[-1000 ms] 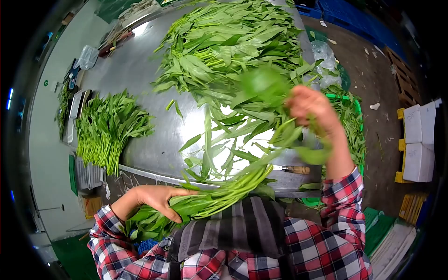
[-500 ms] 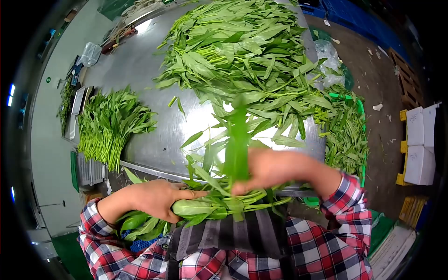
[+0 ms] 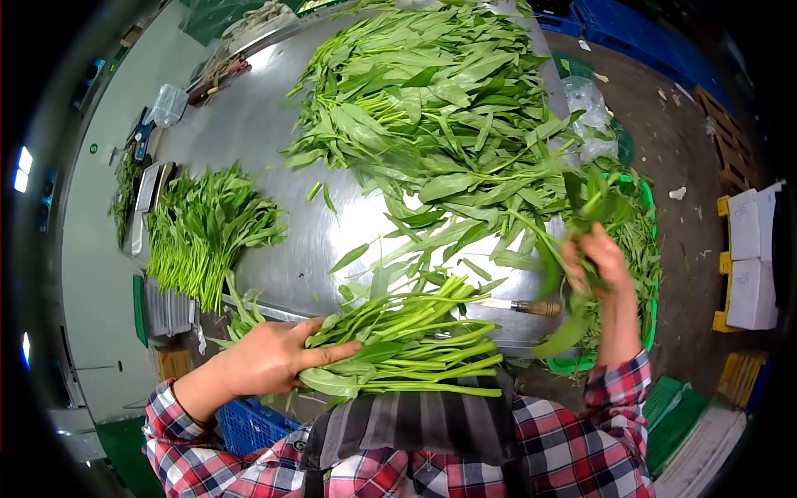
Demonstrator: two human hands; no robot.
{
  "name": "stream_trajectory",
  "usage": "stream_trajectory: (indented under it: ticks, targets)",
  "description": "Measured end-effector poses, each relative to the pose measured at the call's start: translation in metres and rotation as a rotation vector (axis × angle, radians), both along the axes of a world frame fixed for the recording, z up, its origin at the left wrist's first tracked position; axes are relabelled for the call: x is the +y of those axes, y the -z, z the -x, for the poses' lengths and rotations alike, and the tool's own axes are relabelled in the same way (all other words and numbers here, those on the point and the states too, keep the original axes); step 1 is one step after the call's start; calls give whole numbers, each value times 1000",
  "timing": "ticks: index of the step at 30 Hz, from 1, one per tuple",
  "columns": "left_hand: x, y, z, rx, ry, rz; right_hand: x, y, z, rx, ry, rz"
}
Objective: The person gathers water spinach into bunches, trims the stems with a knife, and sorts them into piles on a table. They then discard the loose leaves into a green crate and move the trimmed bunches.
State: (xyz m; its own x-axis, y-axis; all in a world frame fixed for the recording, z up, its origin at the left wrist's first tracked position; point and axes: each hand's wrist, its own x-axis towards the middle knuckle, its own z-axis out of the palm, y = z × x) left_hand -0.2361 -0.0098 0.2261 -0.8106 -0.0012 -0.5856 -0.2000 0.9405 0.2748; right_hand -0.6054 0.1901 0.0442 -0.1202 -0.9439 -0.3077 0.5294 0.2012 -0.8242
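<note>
My left hand point(image 3: 270, 357) grips a bunch of leafy green stalks point(image 3: 407, 336) held level over the near edge of the steel table point(image 3: 274, 249), stems pointing right. My right hand point(image 3: 599, 259) is raised at the table's right edge, closed on a few loose leaves and stems point(image 3: 585, 207) above a green basket point(image 3: 643, 241). A wood-handled knife point(image 3: 523, 307) lies on the table between my hands. A large loose heap of the same greens point(image 3: 432, 100) covers the far part of the table.
A tidy pile of bundled greens point(image 3: 203, 228) lies at the table's left. The green basket at right holds trimmings. A blue crate point(image 3: 249, 425) stands under my left arm. White boxes point(image 3: 747, 257) on a yellow pallet sit on the floor at right.
My right hand left the bunch in front of me and swung out right over the green basket with a few leaves. The bunch in my left hand now lies flatter, stems fanned right.
</note>
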Motion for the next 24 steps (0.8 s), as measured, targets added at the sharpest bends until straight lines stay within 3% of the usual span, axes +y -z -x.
stream_trajectory:
  ticks: [2,4,6,9,13,14,15,16,18,21,22,24]
  targets:
    - [-1,3,-3,126,40,36,-9,-6,14,849,-119,-311]
    - [1,0,0,118,79,102,-18,-17,4,1397,-166,-361]
    - [11,-8,3,168,128,195,-31,-34,-11,1498,-151,-131]
    - [10,-12,12,246,276,282,-73,-49,-66,1315,-64,588]
    - [9,-18,14,254,323,386,-96,-37,-91,1292,-422,574]
    - [9,-20,11,264,316,392,-97,-28,-86,1309,-390,613]
    - [7,-21,8,264,292,387,-94,-23,-77,1160,-202,650]
    - [6,-20,4,265,264,380,-88,-23,-65,1091,-116,644]
    - [5,-15,-5,268,201,358,-73,-17,-35,1205,-117,333]
    - [7,-11,-11,238,175,405,-46,-7,-6,1479,-285,-142]
    - [7,-9,-13,240,118,360,-40,-6,-4,1444,-342,-204]
    - [6,-8,-12,245,92,384,-32,-1,-20,1145,-443,-97]
